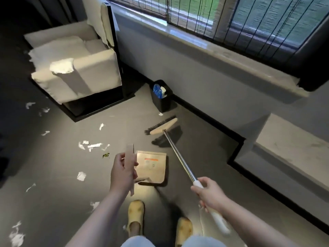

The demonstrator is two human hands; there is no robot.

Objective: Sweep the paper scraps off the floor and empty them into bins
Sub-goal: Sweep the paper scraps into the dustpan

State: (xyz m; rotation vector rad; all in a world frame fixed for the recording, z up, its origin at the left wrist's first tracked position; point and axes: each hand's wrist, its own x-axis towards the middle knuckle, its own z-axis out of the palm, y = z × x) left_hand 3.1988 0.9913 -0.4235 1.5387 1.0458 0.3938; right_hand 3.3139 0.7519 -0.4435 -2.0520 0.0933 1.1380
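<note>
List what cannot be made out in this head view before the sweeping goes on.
- Bin: its depth and fill level are hidden by the blue bag and its own walls.
- Dustpan: label print is too small; its handle is partly covered by the left hand.
- Broom: whether the bristles touch the floor is unclear.
- Scraps at the lower left: blurred and cut by the frame edge.
</note>
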